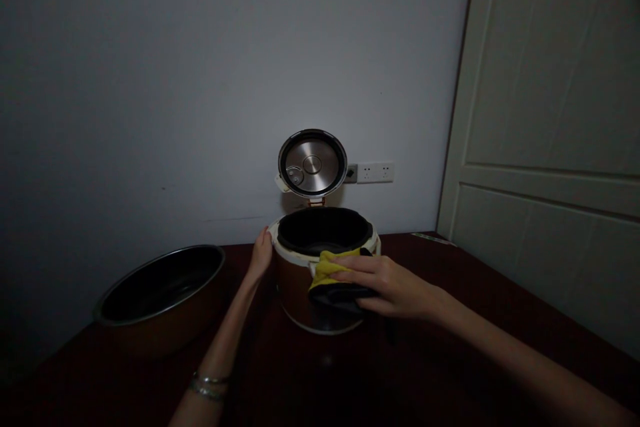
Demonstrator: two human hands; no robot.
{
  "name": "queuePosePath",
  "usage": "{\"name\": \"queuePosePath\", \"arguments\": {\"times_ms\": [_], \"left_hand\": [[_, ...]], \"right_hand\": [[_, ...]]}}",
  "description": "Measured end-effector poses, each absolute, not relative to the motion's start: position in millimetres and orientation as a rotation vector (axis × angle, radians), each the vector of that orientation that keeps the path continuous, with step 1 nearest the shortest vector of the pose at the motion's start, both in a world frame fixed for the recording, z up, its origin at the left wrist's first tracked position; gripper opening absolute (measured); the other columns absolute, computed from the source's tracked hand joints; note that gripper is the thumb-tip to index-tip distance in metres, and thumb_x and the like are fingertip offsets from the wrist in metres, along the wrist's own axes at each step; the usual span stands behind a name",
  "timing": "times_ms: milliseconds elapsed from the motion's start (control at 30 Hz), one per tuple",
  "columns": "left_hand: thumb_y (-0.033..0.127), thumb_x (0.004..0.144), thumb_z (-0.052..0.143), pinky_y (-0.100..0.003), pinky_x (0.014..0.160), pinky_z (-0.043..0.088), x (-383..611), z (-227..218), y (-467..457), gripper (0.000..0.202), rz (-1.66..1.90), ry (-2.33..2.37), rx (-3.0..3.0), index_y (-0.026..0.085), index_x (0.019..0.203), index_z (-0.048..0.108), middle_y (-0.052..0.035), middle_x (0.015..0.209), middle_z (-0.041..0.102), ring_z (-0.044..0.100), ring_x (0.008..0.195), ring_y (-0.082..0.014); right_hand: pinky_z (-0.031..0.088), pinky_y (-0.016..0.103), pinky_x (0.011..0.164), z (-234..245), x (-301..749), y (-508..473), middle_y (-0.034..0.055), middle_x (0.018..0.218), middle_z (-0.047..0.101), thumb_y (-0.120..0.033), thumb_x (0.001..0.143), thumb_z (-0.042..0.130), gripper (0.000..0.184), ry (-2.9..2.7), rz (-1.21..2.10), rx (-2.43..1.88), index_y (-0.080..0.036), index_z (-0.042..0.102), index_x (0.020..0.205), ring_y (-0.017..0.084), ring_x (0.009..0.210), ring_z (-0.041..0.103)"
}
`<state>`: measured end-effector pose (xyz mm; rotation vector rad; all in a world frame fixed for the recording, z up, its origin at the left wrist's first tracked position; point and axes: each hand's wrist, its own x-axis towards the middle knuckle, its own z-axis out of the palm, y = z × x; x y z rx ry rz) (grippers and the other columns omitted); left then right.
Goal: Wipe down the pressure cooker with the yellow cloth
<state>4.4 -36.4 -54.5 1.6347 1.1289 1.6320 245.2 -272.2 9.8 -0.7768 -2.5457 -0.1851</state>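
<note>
A rice cooker (295, 283) with a brown body and whitish rim stands on the dark red table. Its lid (327, 159) is raised toward the wall, showing a round metal inner plate. My left hand (261, 252) holds the cooker's left side near the rim, its fingertips partly hidden. In my right hand (383, 283) is a folded yellow and dark cloth (327, 268), pressed against the front of the cooker just below the rim. Left of the cooker sits a dark-lined inner pot (160, 330) with a brownish outside.
Behind the cooker, a white wall socket (375, 173) is set in the pale wall, with a dark grey piece (351, 173) beside it. A panelled door (545, 147) stands at the right. A thin patterned strip (433, 239) lies on the table's far right edge.
</note>
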Motion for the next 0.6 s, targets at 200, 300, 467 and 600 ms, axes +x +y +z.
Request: {"name": "queuePosePath", "arguments": {"times_ms": [200, 300, 467, 600], "left_hand": [[0.026, 0.084, 0.037, -0.040, 0.107, 0.033, 5, -56, -36, 0.038, 1.644, 1.120, 1.614, 0.009, 0.108, 0.062, -0.0150, 0.123, 0.062, 0.053, 0.120, -0.0234], [0.028, 0.085, 0.037, -0.039, 0.106, 0.034, 4, -56, -37, 0.037, 1.642, 1.121, 1.609, 0.010, 0.107, 0.062, -0.0140, 0.122, 0.063, 0.054, 0.119, -0.0229], [0.033, 0.086, 0.038, -0.038, 0.104, 0.037, 2, -53, -42, 0.036, 1.665, 1.061, 1.660, 0.012, 0.099, 0.063, -0.0127, 0.111, 0.067, 0.058, 0.112, -0.0232], [0.038, 0.086, 0.037, -0.040, 0.100, 0.040, 4, -50, -48, 0.038, 1.670, 0.993, 1.694, 0.013, 0.091, 0.064, -0.0122, 0.102, 0.070, 0.061, 0.104, -0.0247]], "right_hand": [[0.043, 0.041, 0.102, 30, 195, -257, 0.0185, 0.136, 0.049, -0.020, 0.087, 0.055, 0.046, -2.695, -0.298, -0.851, -0.010, 0.049, 0.132, 0.026, 0.125, 0.048], [0.043, 0.042, 0.102, 26, 183, -251, 0.0229, 0.134, 0.049, -0.020, 0.087, 0.056, 0.043, -2.661, -0.390, -0.857, -0.005, 0.052, 0.127, 0.028, 0.125, 0.048], [0.037, 0.042, 0.108, 10, 209, -258, 0.0238, 0.141, 0.041, -0.005, 0.085, 0.052, 0.051, -2.635, -0.459, -0.743, -0.003, 0.044, 0.135, 0.026, 0.136, 0.033], [0.038, 0.043, 0.107, -1, 253, -274, 0.0172, 0.144, 0.041, 0.003, 0.082, 0.043, 0.058, -2.525, -0.365, -0.815, -0.013, 0.042, 0.138, 0.021, 0.135, 0.036]]}}
